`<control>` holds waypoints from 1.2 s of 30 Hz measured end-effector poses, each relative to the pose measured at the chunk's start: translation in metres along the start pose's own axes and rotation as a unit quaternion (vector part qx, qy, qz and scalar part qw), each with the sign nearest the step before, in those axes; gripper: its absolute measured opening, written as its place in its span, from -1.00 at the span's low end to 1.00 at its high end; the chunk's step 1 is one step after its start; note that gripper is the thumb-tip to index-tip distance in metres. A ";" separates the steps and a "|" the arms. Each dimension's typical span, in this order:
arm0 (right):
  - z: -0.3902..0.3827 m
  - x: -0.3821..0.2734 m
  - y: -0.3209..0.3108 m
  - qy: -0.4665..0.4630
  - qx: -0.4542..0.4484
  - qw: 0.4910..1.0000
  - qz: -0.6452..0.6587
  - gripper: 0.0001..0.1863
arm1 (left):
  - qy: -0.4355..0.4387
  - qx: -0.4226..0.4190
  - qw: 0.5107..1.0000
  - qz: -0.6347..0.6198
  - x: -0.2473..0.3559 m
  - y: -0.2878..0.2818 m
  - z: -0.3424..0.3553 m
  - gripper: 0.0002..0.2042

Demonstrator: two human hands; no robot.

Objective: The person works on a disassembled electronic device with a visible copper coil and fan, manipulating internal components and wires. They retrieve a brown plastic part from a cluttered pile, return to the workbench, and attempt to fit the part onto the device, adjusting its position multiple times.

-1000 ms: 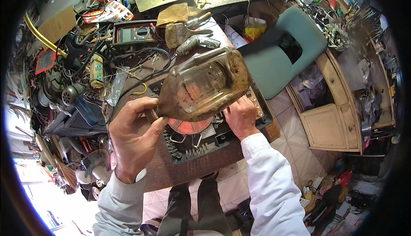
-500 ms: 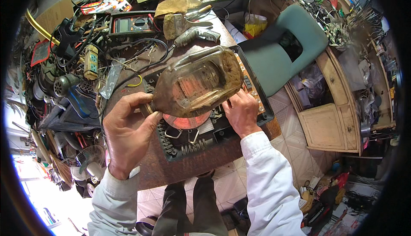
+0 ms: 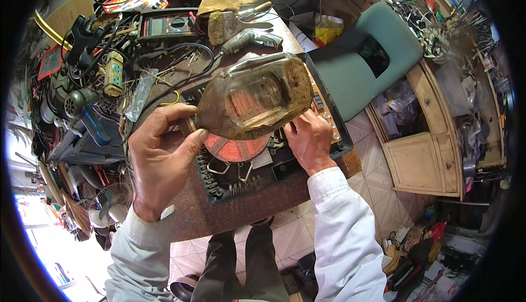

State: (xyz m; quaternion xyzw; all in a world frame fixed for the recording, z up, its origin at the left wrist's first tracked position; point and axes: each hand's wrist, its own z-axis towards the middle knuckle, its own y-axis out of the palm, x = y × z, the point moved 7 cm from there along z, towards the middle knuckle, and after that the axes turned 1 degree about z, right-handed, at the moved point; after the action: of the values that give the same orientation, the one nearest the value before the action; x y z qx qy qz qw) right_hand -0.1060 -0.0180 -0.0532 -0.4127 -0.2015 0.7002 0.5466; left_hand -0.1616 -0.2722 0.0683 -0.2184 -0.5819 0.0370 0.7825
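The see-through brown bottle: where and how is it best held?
Probably by the narrow neck of the bottle, from the left, pinched as the left hand does: the neck points that way, while the body widens rightward.

A multimeter (image 3: 158, 26) lies in the upper left. A grey-green chair (image 3: 341, 85) and a wooden cabinet (image 3: 422, 165) stand at right.

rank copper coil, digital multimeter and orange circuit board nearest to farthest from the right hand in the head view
1. Orange circuit board, beside the right hand, upper right
2. Copper coil, left of the hand
3. Digital multimeter, far upper left
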 end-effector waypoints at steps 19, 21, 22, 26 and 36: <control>-0.001 -0.002 -0.002 -0.002 -0.006 1.000 0.003 -0.85 | 0.046 -0.027 0.999 -0.008 0.002 0.003 0.012 -0.63; -0.001 -0.001 -0.001 -0.002 -0.009 1.000 0.000 -0.84 | 0.054 -0.018 0.998 -0.008 0.002 0.003 0.013 -0.65; -0.001 -0.002 -0.001 -0.004 -0.008 1.000 -0.002 -0.84 | 0.064 -0.009 0.998 -0.004 0.003 0.002 0.014 -0.66; -0.002 -0.002 -0.001 -0.008 -0.011 1.000 -0.010 -0.83 | 0.071 0.003 0.997 -0.002 0.002 0.003 0.014 -0.68; -0.001 -0.001 0.001 -0.008 -0.016 1.000 -0.018 -0.84 | 0.046 -0.008 0.999 -0.008 -0.006 0.008 0.013 -0.69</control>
State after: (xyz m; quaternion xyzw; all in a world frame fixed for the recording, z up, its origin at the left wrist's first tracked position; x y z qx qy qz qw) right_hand -0.1057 -0.0191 -0.0540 -0.4119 -0.2249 0.6900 0.5510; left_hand -0.1738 -0.2634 0.0627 -0.2212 -0.5472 0.0163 0.8070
